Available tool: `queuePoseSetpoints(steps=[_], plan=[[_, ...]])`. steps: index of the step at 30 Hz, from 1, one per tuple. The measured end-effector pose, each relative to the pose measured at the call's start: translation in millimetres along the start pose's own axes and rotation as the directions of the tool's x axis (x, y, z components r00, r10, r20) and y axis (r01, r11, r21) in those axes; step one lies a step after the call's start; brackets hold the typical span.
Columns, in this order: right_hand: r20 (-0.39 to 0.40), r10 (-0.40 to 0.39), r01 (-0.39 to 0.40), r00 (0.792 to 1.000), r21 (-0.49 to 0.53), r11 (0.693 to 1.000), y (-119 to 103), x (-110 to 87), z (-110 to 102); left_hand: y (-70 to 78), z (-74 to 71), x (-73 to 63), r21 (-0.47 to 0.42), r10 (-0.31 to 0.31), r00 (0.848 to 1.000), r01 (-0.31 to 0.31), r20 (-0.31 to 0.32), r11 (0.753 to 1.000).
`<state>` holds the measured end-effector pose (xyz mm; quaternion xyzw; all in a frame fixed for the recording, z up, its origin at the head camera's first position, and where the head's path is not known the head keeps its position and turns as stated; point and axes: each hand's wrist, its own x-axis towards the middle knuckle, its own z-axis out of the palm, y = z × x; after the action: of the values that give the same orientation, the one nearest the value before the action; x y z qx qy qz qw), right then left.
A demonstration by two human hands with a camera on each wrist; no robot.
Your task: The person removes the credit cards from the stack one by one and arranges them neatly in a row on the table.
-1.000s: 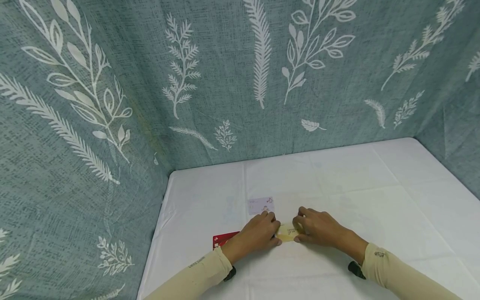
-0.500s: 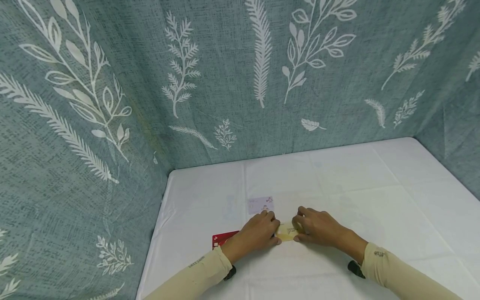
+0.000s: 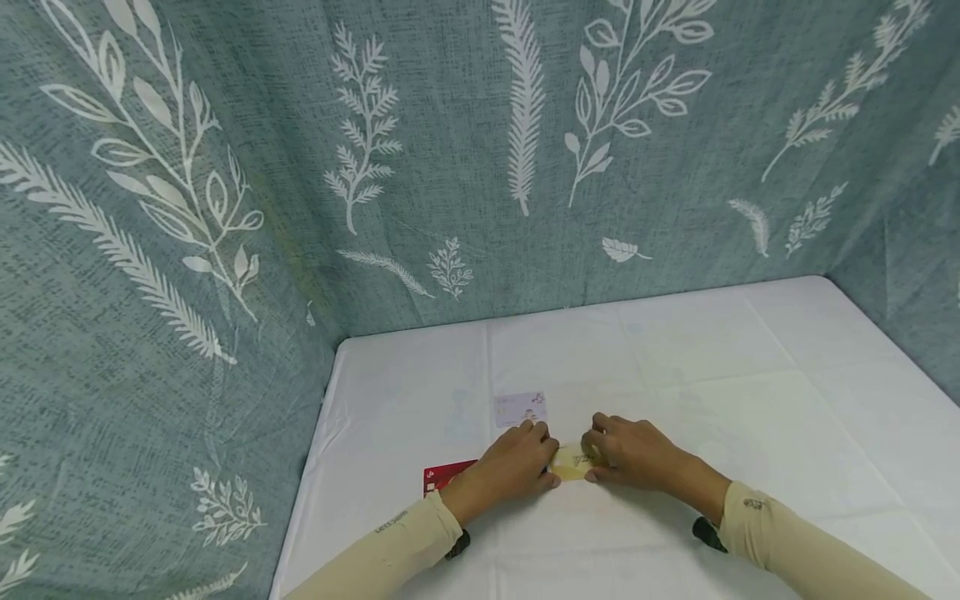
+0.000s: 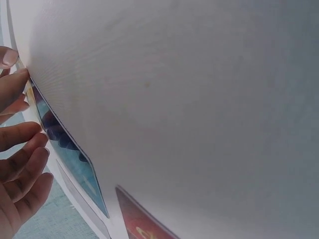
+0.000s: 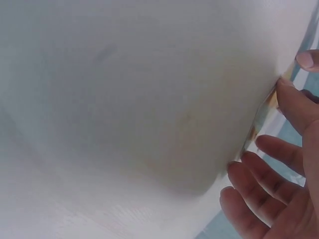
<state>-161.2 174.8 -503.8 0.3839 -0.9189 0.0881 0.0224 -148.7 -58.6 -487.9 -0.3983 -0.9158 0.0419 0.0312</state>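
Observation:
A pale yellow card (image 3: 572, 463) with dark printing lies flat on the table between the two hands. My left hand (image 3: 510, 467) holds its left end, thumb at the near edge and fingers at the far edge. At the other end, my right hand (image 3: 637, 454) grips the card the same way, covering part of the print. In the left wrist view a blue card (image 4: 72, 154) with dark shapes lies beside the left fingertips; from the head it is mostly hidden under that hand. The right wrist view shows the right thumb and curved fingers at the card's edge.
A lilac card (image 3: 519, 408) with small pictures lies just beyond the left hand. The red card (image 3: 448, 475) is partly covered by the left forearm. White cloth (image 3: 720, 358) covers the table, and a teal leaf-patterned curtain (image 3: 465, 167) hangs behind it.

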Motion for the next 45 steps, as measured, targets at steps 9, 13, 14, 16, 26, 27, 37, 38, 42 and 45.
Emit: queuePoseSetpoints(steps=[9,13,14,16,26,27,37,38,42,45], plan=[[-0.022,-0.028,0.026,0.999,-0.047,0.999,-1,6.4,-9,-6.9,-1.2,-4.3,-0.001,-0.003,0.999,0.003,-0.04,1.0],[-0.004,-0.011,0.011,1.0,-0.07,0.997,0,14.3,-13,-13.7,-2.2,-6.2,-0.022,-0.035,0.999,0.034,-0.04,0.999],[-0.002,-0.009,0.009,1.0,-0.075,0.997,0,16.5,-14,-15.5,-2.6,-6.6,-0.03,-0.044,0.998,0.043,-0.034,0.999],[-0.005,-0.008,0.008,1.0,-0.075,0.997,0,21.1,-15,-19.1,-3.4,-8.0,-0.038,-0.06,0.998,0.059,-0.024,0.998],[-0.052,-0.026,0.023,0.998,-0.063,0.998,-2,44.0,-17,-36.6,-4.3,-13.4,-0.024,-0.145,0.989,0.145,-0.016,0.989],[-0.056,-0.03,0.026,0.998,-0.065,0.998,-3,46.4,-17,-38.3,-3.5,-14.1,-0.023,-0.149,0.989,0.149,-0.015,0.989],[-0.033,-0.032,0.03,0.999,-0.059,0.998,-2,71.3,-15,-57.3,-5.6,-20.6,-0.09,-0.237,0.971,0.235,-0.013,0.968],[-0.031,-0.03,0.028,0.999,-0.062,0.998,-1,73.4,-15,-59.0,-6.5,-20.7,-0.101,-0.254,0.967,0.252,-0.006,0.962],[-0.011,-0.016,0.015,1.0,-0.067,0.998,0,79.9,-15,-65.3,-4.3,-21.0,-0.118,-0.302,0.953,0.301,0.01,0.946],[0.015,-0.001,0.002,1.0,-0.063,0.998,0,83.6,-15,-69.4,0.1,-21.2,-0.116,-0.304,0.953,0.303,0.005,0.946]])
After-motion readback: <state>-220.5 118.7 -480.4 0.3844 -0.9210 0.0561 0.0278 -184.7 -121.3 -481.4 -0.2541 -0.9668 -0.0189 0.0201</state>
